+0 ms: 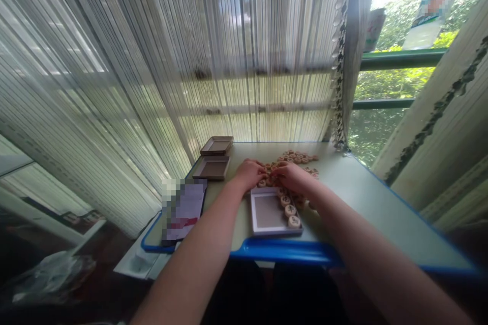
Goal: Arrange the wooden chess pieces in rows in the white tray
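Observation:
Round wooden Chinese chess pieces with dark marks lie in a loose heap on the pale table. Both hands meet at the near side of this heap. My left hand has its fingers bent and closed on a piece at the heap's left edge. From the other side, my right hand pinches at a piece among the same group; its fingertips partly cover what they hold. Just below the hands sits a shallow open box, where a row of pieces lines the right side.
Two more shallow boxes, a far one and a nearer one, are at the table's back left. A phone-like flat item lies at the left edge. The table has a blue rim; a string curtain hangs behind it.

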A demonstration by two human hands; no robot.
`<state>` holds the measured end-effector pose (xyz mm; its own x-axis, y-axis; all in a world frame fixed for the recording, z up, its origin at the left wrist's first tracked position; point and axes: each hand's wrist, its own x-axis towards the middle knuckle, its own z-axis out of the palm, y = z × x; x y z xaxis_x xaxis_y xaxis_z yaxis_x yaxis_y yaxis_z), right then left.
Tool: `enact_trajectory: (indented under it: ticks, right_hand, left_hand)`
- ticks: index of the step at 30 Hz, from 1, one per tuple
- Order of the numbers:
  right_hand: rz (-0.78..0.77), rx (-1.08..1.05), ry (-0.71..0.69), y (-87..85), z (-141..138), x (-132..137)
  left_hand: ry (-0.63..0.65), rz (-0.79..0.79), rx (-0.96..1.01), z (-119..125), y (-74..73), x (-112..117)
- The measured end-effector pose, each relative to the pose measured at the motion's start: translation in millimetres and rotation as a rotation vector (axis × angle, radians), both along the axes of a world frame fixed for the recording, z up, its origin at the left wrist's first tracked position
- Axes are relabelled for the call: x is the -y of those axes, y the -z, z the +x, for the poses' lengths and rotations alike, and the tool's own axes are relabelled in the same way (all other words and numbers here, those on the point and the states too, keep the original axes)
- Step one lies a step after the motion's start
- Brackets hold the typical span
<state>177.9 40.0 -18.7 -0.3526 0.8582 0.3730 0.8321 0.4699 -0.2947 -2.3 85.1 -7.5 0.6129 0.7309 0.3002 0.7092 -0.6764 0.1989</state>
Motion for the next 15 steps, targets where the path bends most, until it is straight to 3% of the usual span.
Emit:
enact_trajectory:
  ticks: [11,15]
  right_hand:
    - [-0.029,-0.109,0.003,8.7,6.8,-7.6]
    - [-0.028,-0.116,0.02,9.7,7.2,-8.6]
  left_hand:
    - [0.049,-0.026,-0.049,3.8,-0.8,-3.9]
    - [0.006,-0.077,-0.008,4.5,-1.2,-5.3]
